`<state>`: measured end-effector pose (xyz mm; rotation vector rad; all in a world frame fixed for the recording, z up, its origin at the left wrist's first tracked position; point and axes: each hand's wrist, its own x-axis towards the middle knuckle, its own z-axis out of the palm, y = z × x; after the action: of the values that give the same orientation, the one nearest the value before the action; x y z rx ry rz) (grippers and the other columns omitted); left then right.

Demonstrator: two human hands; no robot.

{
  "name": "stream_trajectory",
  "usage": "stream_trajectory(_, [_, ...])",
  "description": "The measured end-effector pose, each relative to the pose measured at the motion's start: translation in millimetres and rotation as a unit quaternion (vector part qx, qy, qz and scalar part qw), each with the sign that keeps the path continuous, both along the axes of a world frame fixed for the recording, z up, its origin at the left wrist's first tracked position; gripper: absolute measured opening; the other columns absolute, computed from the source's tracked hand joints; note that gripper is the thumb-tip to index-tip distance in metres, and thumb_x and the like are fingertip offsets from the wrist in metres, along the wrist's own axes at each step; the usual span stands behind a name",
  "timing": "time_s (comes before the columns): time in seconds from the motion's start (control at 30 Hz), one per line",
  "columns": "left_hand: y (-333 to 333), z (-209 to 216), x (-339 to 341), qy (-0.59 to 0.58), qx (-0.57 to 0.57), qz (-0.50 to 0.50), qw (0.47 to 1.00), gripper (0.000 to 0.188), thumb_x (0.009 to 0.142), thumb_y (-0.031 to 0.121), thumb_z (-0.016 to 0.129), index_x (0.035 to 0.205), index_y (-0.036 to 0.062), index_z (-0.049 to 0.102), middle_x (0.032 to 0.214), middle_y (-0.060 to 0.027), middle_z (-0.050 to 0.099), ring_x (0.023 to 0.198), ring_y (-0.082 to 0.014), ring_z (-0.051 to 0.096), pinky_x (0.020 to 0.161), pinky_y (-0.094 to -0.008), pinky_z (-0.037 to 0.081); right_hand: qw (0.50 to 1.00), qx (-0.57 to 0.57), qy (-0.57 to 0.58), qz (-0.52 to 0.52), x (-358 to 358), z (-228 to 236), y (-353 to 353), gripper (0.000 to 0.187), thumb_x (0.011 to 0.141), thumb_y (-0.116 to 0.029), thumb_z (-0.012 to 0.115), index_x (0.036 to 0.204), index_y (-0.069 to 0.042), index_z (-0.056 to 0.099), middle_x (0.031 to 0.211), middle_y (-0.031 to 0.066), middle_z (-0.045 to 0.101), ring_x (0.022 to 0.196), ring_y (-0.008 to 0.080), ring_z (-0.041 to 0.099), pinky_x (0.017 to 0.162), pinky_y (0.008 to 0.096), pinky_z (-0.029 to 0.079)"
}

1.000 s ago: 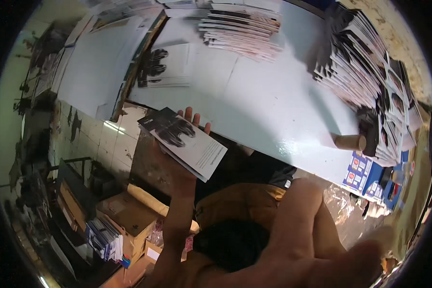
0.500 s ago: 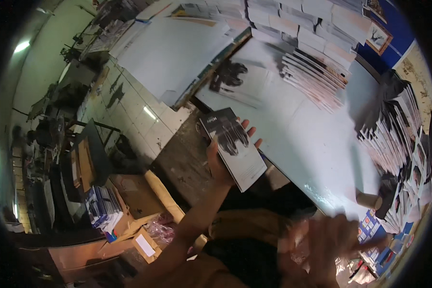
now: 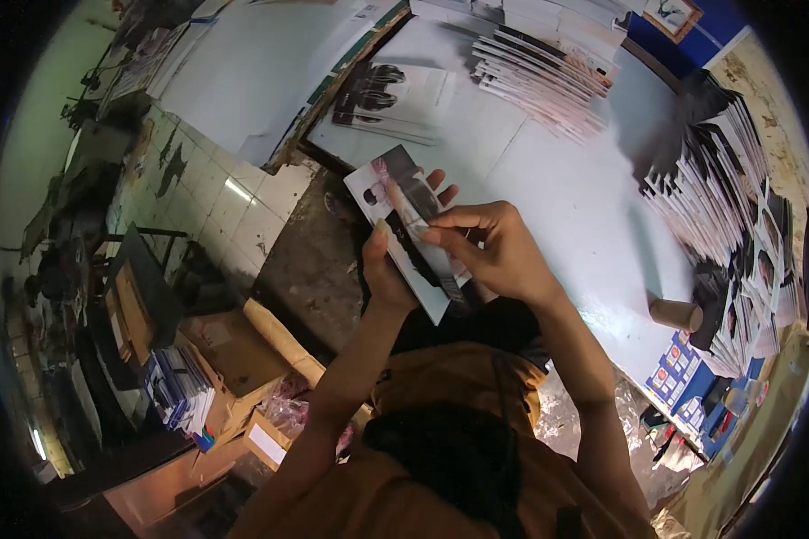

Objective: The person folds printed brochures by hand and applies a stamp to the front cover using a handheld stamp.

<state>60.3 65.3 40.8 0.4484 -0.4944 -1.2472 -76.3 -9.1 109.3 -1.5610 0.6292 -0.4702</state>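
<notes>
A slim booklet [image 3: 396, 205] with dark and pale pictures lies tilted in my left hand [image 3: 389, 274], the thumb on its front and the fingertips showing past its far edge. Over its right side, my right hand [image 3: 505, 251] pinches a page or edge of the booklet between thumb and forefinger. The booklet appears partly opened, though how many pages are lifted is hard to make out. Beyond it, a few similar booklets [image 3: 388, 97] with dark covers lie flat near the left edge of the pale table [image 3: 566, 216].
A fanned pile of booklets [image 3: 544, 85] sits at the far side of the table, and a larger row [image 3: 706, 193] leans along the right. Near that row lies a brown cylinder [image 3: 676, 314]. At lower left stand an open cardboard box [image 3: 234, 346] and a stack of blue-white booklets [image 3: 182, 386].
My right hand has come up from the lower right onto the booklet. The booklet shows different pictures instead of its dark-and-white cover. The whole view has shifted.
</notes>
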Motion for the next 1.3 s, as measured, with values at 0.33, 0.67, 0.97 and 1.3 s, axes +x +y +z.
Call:
stream_trajectory(0.33, [-31,29,42,-0.38,-0.008,-0.11,0.919,0.05,0.087,0.013,0.06,0.133,-0.0035,0.05,0.124,-0.0135,0.06,0.118,-0.0227,0.058,0.103,-0.0366,0.044,0.986,0.041,-0.089,-0.133,-62,11,-40,0.016,0.096,-0.007,0.064,0.106,0.002,0.073,0.085,0.0123,0.075,0.07,0.0104,0.066,0.061,0.0265,0.052])
stream_trajectory(0.67, [-51,10,-20,-0.808,-0.265,-0.215,0.48,0.12,0.067,0.077,0.073,0.156,0.0095,0.028,0.16,-0.0116,0.032,0.15,-0.0355,0.019,0.123,-0.0586,0.009,0.948,0.056,0.023,-0.313,-188,-73,-30,0.02,0.092,0.0,0.067,0.111,0.006,0.063,0.087,0.003,0.069,0.076,0.0063,0.059,0.067,0.0218,0.045])
stream_trajectory(0.97, [-72,-25,-78,-0.826,-0.223,-0.05,0.515,0.067,0.098,0.058,0.048,0.137,0.0037,0.056,0.157,-0.0128,0.037,0.147,-0.0344,0.029,0.121,-0.0558,0.021,0.911,0.001,0.089,-0.404,-199,-74,-25,0.023,0.095,-0.007,0.065,0.113,0.008,0.066,0.086,0.0026,0.068,0.071,0.0056,0.055,0.061,0.0213,0.043])
stream_trajectory(1.3, [-76,-39,-96,-0.855,-0.173,0.037,0.488,0.063,0.098,0.049,0.05,0.142,0.0044,0.05,0.151,-0.0154,0.042,0.143,-0.0341,0.033,0.119,-0.0592,0.02,0.875,0.18,-0.085,-0.441,-182,-80,-15,0.04,0.105,-0.023,0.05,0.136,0.002,0.054,0.111,0.0097,0.069,0.095,0.0167,0.069,0.08,0.0277,0.056])
